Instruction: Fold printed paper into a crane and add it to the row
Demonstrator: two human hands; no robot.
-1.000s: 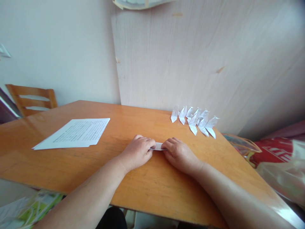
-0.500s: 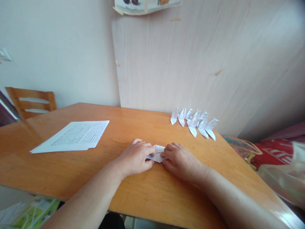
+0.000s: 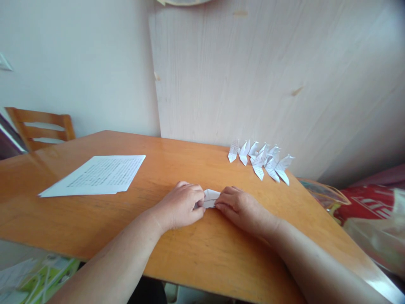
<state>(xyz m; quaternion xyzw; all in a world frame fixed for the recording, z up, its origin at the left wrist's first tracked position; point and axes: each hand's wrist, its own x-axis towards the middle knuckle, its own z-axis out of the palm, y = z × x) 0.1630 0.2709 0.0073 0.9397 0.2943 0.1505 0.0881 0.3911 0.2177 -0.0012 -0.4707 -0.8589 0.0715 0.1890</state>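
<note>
Between my hands, low on the tabletop, is a small folded piece of white paper (image 3: 210, 199) with a crease or slit running across its middle. My left hand (image 3: 183, 206) pinches its left end, thumb below and fingers above. At the right end, my right hand (image 3: 240, 209) grips the paper the same way, with fingertips close together. Both ends of the paper are hidden under the fingers. Several folded white paper figures (image 3: 259, 162), shaped like birds with raised wings, stand grouped at the back right of the table.
A stack of printed sheets (image 3: 98, 175) lies on the left of the wooden table (image 3: 190, 253). Behind it is a wooden chair (image 3: 47, 124). The wall panel (image 3: 221, 84) rises at the table's back edge. Right of the table sit red and whitish bags (image 3: 367, 207).
The paper's lower flap, which pointed toward me, now lies folded up, leaving a straighter near edge. Both hands keep their hold. The view has tilted down slightly.
</note>
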